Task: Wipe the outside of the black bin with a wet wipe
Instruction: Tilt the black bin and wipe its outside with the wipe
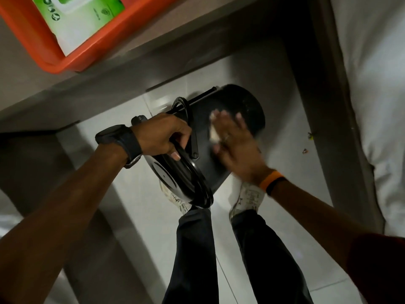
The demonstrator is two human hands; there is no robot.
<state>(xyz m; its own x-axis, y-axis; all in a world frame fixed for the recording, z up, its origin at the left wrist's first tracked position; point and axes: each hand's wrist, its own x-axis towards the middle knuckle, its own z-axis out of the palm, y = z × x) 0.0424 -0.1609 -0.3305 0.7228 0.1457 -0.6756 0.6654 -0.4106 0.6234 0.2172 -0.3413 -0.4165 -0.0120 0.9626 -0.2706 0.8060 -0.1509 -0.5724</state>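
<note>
The black bin (237, 102) is tipped on its side above the floor, its lid end toward me. My left hand (163, 134) grips the bin's rim and thin handle near the lid (175, 183). My right hand (235, 142) lies flat on the bin's side wall with fingers spread, pressing a white wet wipe (213, 130) against it. The hand is blurred. Most of the wipe is hidden under the palm.
An orange tray (72, 60) holding a green and white wipes pack (81, 20) sits on a grey table top at upper left. My legs and white shoes (247, 199) stand on the pale tiled floor below the bin. White bedding (377, 84) lies on the right.
</note>
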